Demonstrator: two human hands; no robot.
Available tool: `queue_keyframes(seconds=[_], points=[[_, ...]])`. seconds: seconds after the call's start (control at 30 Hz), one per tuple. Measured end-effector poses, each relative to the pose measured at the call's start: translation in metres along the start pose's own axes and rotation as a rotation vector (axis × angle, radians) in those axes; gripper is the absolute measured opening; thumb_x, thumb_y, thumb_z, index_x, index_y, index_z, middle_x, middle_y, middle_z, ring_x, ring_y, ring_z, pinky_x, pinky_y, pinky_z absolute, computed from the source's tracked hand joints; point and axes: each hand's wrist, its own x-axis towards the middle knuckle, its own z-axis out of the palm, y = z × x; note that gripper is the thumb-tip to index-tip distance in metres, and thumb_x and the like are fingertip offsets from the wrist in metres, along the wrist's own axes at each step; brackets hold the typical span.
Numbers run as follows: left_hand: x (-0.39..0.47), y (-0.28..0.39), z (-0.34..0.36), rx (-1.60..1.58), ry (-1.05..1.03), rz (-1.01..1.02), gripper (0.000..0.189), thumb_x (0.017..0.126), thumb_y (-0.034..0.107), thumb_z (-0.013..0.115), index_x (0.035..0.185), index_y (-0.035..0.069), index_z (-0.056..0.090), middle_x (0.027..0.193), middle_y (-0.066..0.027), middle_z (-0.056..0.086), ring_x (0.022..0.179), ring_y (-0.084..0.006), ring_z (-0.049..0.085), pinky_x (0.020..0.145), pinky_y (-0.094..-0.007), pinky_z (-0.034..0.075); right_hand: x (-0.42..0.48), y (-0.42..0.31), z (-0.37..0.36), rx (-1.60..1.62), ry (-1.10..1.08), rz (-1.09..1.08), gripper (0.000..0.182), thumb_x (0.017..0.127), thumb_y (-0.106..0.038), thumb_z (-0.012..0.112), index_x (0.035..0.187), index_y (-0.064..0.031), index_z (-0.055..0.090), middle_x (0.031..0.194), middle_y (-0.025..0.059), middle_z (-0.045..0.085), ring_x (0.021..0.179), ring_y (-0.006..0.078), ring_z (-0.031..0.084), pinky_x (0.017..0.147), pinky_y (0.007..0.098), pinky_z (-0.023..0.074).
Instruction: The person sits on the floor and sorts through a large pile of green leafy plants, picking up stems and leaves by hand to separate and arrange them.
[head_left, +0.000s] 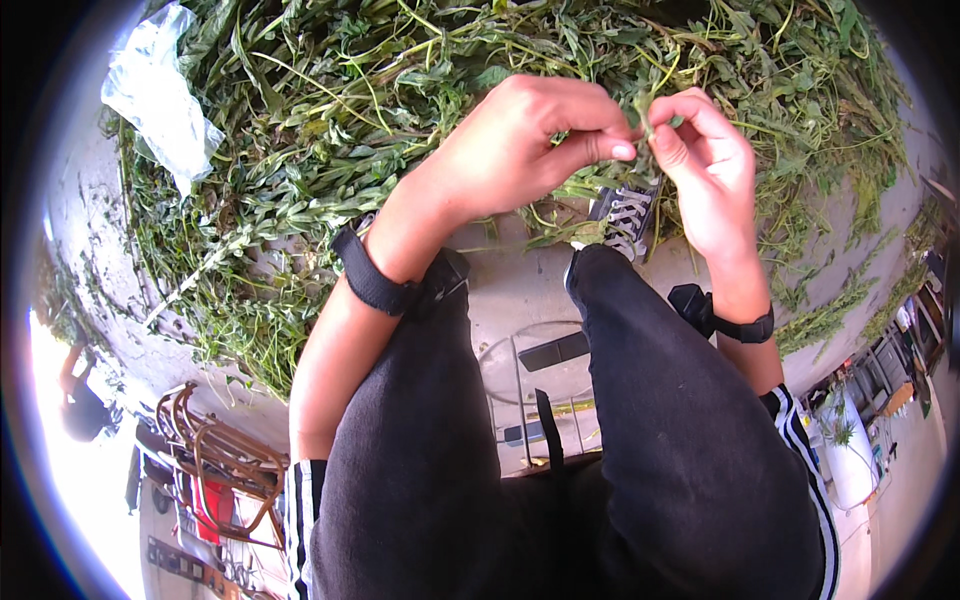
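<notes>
My left hand (525, 142) reaches in over the left knee, thumb and forefinger pinched on a green plant stem (643, 124). From the right, my right hand (705, 161) pinches the same stem between thumb and forefinger, its other fingers curled. The two sets of fingertips almost meet at the stem, and leaves hang below them. Beneath and beyond both hands spreads a wide heap of cut leafy green stalks (315, 120), some leaves looking wilted. Each wrist wears a black strap.
A laced sneaker (626, 214) stands at the heap's near edge. A clear plastic bag (161, 97) lies on the heap at upper left. Brown-framed chairs (217, 465) stand at lower left, a white container (847, 450) at right. Another person (84, 401) is at the far left.
</notes>
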Motion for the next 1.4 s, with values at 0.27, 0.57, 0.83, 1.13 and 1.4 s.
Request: queue_keyframes(seconds=[0.27, 0.57, 0.83, 1.13, 1.4], points=[[-0.027, -0.006, -0.039, -0.031, 0.288, -0.153, 0.008, 0.096, 0.008, 0.071, 0.092, 0.001, 0.074, 0.084, -0.0041, 0.072, 0.078, -0.0126, 0.066, 0.072, -0.0283, 0.053, 0.010, 0.018, -0.023, 0.199, 0.072, -0.041, 0.017, 0.104, -0.009, 0.062, 0.116, 0.0040, 0.064, 0.097, 0.0031, 0.062, 0.091, 0.0110, 0.063, 0.099, 0.0423, 0.0610], [-0.044, -0.028, -0.066, 0.422, 0.490, -0.385, 0.021, 0.099, 0.007, 0.063, 0.116, 0.006, 0.075, 0.093, -0.0093, 0.075, 0.079, -0.0162, 0.070, 0.072, -0.0290, 0.053, 0.000, 0.017, -0.001, -0.181, 0.060, -0.013, 0.022, 0.090, 0.005, 0.075, 0.111, 0.0020, 0.070, 0.106, 0.0036, 0.070, 0.092, 0.0096, 0.067, 0.087, 0.0239, 0.0569], [-0.027, -0.025, -0.053, 0.675, 0.296, -0.080, 0.028, 0.094, 0.002, 0.063, 0.118, 0.010, 0.075, 0.109, -0.0076, 0.074, 0.100, -0.0208, 0.070, 0.089, -0.0320, 0.054, 0.007, 0.005, -0.021, 0.080, 0.103, -0.175, 0.021, 0.098, 0.003, 0.066, 0.118, 0.0063, 0.063, 0.106, 0.0090, 0.069, 0.094, 0.0167, 0.070, 0.095, 0.0345, 0.0593], [0.023, -0.007, -0.002, 0.377, 0.054, 0.238, 0.031, 0.091, 0.022, 0.076, 0.115, 0.003, 0.071, 0.103, -0.0153, 0.071, 0.094, -0.0348, 0.069, 0.084, -0.0427, 0.055, 0.004, -0.022, -0.020, 0.329, -0.126, -0.255, 0.020, 0.103, -0.012, 0.062, 0.118, 0.0022, 0.062, 0.105, 0.0074, 0.065, 0.091, 0.0155, 0.063, 0.114, 0.0549, 0.0458], [0.013, 0.005, 0.016, 0.155, -0.063, 0.033, 0.034, 0.091, 0.032, 0.077, 0.102, -0.001, 0.070, 0.088, -0.0160, 0.068, 0.085, -0.0365, 0.067, 0.076, -0.0440, 0.053, 0.005, -0.016, -0.020, 0.377, -0.061, -0.238, 0.016, 0.104, -0.008, 0.060, 0.116, 0.0021, 0.062, 0.104, 0.0084, 0.065, 0.094, 0.0176, 0.065, 0.113, 0.0535, 0.0480]])
